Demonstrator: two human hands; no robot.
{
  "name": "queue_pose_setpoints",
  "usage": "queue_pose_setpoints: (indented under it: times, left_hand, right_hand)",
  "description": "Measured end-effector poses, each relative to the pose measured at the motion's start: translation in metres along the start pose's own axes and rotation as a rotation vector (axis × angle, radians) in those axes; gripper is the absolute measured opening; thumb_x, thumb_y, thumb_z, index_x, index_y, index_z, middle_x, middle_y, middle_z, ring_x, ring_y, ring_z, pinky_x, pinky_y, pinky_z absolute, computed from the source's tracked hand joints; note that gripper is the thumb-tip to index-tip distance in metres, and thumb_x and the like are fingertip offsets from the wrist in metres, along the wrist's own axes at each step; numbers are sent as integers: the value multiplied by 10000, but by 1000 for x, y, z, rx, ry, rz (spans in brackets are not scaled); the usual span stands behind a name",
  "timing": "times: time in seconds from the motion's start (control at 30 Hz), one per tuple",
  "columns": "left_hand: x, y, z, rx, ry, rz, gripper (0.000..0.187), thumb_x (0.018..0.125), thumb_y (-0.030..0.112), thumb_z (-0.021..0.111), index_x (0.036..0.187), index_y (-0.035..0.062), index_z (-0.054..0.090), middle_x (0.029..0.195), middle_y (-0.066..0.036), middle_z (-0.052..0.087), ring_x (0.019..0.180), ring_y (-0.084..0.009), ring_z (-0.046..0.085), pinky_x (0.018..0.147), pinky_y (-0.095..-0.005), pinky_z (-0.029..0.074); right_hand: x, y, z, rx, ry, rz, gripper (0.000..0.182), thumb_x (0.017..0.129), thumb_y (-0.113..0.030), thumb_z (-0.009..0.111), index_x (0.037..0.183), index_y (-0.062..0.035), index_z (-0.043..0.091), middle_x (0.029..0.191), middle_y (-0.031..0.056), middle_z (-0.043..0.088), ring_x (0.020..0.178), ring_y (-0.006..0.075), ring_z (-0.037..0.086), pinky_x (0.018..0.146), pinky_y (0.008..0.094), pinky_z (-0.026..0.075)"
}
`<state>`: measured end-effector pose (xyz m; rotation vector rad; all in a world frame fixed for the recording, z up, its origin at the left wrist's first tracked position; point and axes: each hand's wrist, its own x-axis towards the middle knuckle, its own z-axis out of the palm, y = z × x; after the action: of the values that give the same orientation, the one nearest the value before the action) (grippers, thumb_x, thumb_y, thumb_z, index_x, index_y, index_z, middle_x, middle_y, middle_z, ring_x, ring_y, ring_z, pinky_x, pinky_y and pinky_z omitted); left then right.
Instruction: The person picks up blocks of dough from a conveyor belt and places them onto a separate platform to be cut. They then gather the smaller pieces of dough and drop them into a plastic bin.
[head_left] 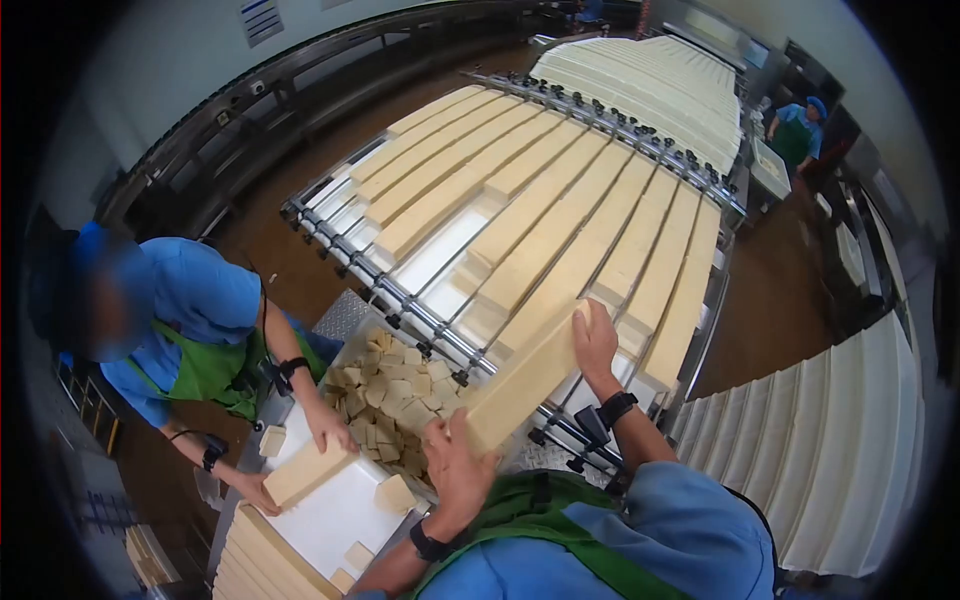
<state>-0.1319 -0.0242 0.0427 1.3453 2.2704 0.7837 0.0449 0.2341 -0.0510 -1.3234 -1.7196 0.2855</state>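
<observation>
I grip a long pale block (522,378) at both ends, left hand (455,470) near me, right hand (594,340) at the far end, lifted off the roller table (400,295). Next, I judge, it needs level carrying over the bin of offcuts (395,395).

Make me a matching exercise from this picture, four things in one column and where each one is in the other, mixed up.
Things:
1. long block
2. short block
3. small chunks
4. long strips

Places:
A. lying in rows on the conveyor
B. between the left hand and right hand
C. heaped in a bin
D. in the co-worker's hands, over the white board

Pairs: 1-B, 2-D, 3-C, 4-A
</observation>
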Motion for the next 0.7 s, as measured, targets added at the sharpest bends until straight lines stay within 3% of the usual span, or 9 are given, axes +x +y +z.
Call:
queue_pose_setpoints:
  times: [0.17, 0.23, 0.33, 0.47, 0.57, 0.63, 0.7]
  left_hand:
    - [-1, 14, 11, -71, -239, 70, 841, 789, 216, 853, 1497, 86, 419, 1334, -239, 407, 1185, -484, 510, 1002, -529, 471]
    - [1, 20, 9, -146, -344, 81, 814, 839, 243, 826, 1505, 54, 397, 1315, -253, 411, 1170, -504, 543, 1009, -527, 482]
    - [10, 32, -1, -124, -383, 109, 793, 870, 249, 803, 1506, 32, 382, 1318, -266, 417, 1169, -499, 566, 1014, -518, 488]
    - [16, 32, 1, -95, -388, 126, 797, 887, 307, 783, 1522, 28, 391, 1288, -256, 467, 1171, -454, 580, 1034, -470, 483]
    - [17, 33, 0, -103, -390, 134, 796, 889, 295, 784, 1526, 28, 390, 1286, -255, 472, 1169, -448, 580, 1032, -449, 486]
    - [19, 31, 6, -130, -394, 144, 763, 895, 273, 779, 1513, 25, 409, 1284, -251, 477, 1173, -441, 577, 1018, -444, 489]
    - [32, 32, 20, -173, -404, 140, 729, 902, 256, 772, 1501, 28, 425, 1276, -247, 488, 1177, -432, 577, 1006, -447, 492]
  right_hand:
    - [8, 40, -6, -58, -145, 47, 430, 985, -373, 634, 1224, -16, 653, 1142, 200, 701, 1074, 419, 656, 927, 473, 524]
    - [12, 39, -7, -210, -363, 43, 520, 969, -460, 628, 1213, -2, 658, 1112, 221, 707, 1059, 410, 667, 1000, 491, 482]
    - [22, 34, -8, -446, -493, -32, 585, 955, -517, 624, 1207, 10, 661, 1079, 238, 709, 1043, 395, 676, 1079, 516, 406]
    - [22, 28, -12, -458, -446, 2, 593, 952, -528, 627, 1207, 6, 665, 1038, 238, 714, 1028, 387, 683, 1121, 522, 346]
    - [21, 21, -16, -454, -495, 63, 603, 971, -504, 621, 1297, 3, 625, 1159, 235, 688, 1153, 368, 632, 1141, 535, 341]
    - [12, 15, -17, -450, -208, -87, 572, 969, -441, 641, 1344, -10, 614, 1268, 245, 626, 1282, 367, 549, 1190, 585, 250]
    - [2, 10, -16, -488, -186, -47, 575, 969, -409, 647, 1386, -18, 585, 1337, 246, 574, 1337, 375, 487, 1195, 616, 219]
